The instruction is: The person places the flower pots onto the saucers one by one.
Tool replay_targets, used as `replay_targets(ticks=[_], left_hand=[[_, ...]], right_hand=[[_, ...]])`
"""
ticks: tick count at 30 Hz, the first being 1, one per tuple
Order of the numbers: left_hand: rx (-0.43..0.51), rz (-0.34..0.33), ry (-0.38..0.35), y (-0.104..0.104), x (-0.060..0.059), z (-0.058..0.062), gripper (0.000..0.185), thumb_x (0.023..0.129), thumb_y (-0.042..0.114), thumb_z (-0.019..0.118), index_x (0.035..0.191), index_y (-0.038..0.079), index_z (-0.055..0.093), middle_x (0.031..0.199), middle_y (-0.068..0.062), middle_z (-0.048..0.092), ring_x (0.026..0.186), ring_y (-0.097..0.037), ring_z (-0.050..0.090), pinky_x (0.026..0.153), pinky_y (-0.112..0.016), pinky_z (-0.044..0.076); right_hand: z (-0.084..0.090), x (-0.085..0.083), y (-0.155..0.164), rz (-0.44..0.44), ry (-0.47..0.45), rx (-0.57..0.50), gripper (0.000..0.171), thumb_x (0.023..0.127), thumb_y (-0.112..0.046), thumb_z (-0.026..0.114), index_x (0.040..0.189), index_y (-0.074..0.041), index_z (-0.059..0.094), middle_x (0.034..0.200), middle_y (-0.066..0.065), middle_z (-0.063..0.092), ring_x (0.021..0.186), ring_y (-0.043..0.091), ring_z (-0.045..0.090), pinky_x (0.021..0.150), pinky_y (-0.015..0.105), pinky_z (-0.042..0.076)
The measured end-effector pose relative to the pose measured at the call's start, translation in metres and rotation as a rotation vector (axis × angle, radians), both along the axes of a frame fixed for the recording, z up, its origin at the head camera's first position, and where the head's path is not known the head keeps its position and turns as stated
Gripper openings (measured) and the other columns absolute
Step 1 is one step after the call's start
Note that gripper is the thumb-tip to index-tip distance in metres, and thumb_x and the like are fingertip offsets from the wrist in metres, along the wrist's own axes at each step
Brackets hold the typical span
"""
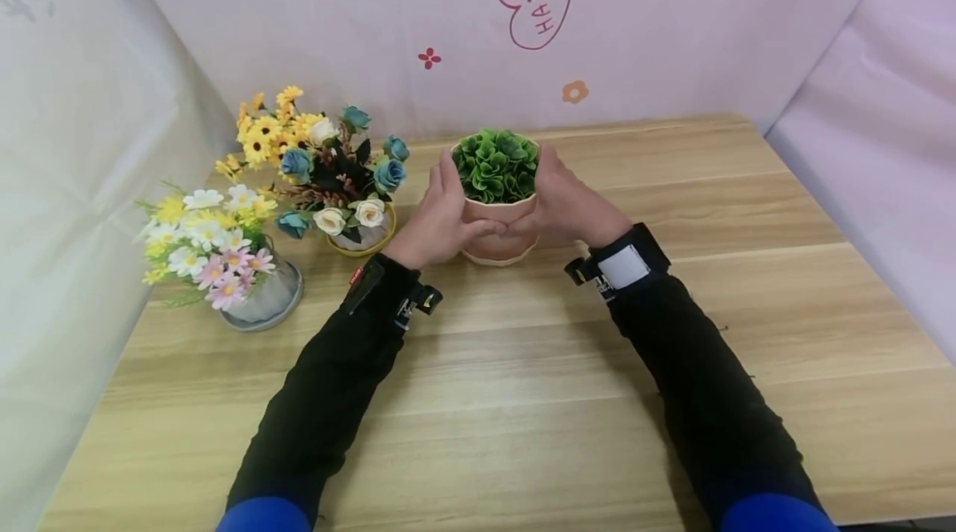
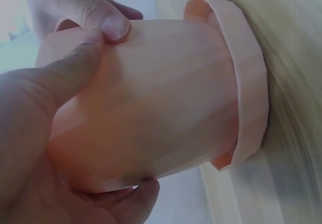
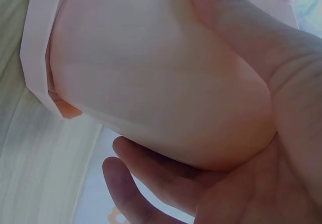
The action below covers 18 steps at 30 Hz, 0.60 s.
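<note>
Peach faceted plastic pot [image 1: 499, 226] with green leafy plant [image 1: 496, 164] sitting in matching saucer [image 1: 499, 254] on wooden table [image 1: 747, 266]. Left hand [image 1: 436, 217], right hand [image 1: 563, 204] cupping pot sides, thumbs meeting in front. Yellow-blue bouquet [image 1: 321, 163] standing left of pot.

You face the table [image 1: 523, 399], closed in by a backdrop [image 1: 672, 26] behind and panels to either side. The potted plant [image 1: 496, 167] stands near the table's middle, toward the back, and its pot [image 1: 499, 226] sits in a saucer [image 1: 499, 254] on the tabletop. Your left hand [image 1: 441, 217] wraps the pot's left side, your right hand [image 1: 560, 204] its right; the two thumbs meet at the front of the pot. Left of the pot, just beside your left hand, stands the rose bouquet [image 1: 329, 175]. The daisy bouquet [image 1: 217, 246] stands further left and nearer you, close to the left panel.
</note>
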State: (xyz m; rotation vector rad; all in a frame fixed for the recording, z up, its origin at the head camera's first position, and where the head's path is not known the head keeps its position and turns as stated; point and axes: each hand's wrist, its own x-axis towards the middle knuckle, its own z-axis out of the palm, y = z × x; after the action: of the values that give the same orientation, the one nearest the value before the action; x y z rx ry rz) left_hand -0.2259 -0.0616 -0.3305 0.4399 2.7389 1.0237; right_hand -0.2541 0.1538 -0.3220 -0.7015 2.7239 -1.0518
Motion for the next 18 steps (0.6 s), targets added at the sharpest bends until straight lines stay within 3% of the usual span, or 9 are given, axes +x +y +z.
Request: replay_targets(ticks=[6, 12, 18], left_hand=[[0.015, -0.005, 0.000, 0.000, -0.011, 0.002, 0.125, 0.096, 0.041, 0.076, 0.164, 0.004, -0.022, 0.173, -0.026, -0.005, 0.165, -0.036, 0.009, 0.133, -0.044, 0.026], [0.048, 0.016, -0.048, 0.001, -0.023, 0.001, 0.128, 0.097, 0.040, 0.075, 0.162, 0.008, -0.030, 0.175, -0.021, -0.020, 0.166, -0.035, 0.001, 0.135, -0.043, 0.020], [0.072, 0.025, -0.055, 0.000, -0.037, -0.002, 0.127, 0.097, 0.039, 0.073, 0.162, 0.010, -0.032, 0.175, -0.018, -0.024, 0.166, -0.034, -0.001, 0.135, -0.043, 0.019]], right_hand=[[0.002, -0.010, -0.001, -0.036, -0.046, 0.042, 0.115, 0.078, -0.024, 0.097, 0.153, 0.009, 0.016, 0.153, 0.031, 0.036, 0.147, 0.040, 0.043, 0.127, 0.050, 0.038], [0.001, -0.022, -0.002, -0.024, -0.053, 0.027, 0.117, 0.079, -0.024, 0.095, 0.155, 0.007, 0.011, 0.154, 0.030, 0.035, 0.144, 0.037, 0.044, 0.126, 0.048, 0.037], [0.003, -0.035, -0.003, -0.040, -0.096, 0.056, 0.117, 0.083, -0.027, 0.093, 0.155, 0.009, 0.008, 0.156, 0.033, 0.034, 0.150, 0.036, 0.039, 0.129, 0.046, 0.035]])
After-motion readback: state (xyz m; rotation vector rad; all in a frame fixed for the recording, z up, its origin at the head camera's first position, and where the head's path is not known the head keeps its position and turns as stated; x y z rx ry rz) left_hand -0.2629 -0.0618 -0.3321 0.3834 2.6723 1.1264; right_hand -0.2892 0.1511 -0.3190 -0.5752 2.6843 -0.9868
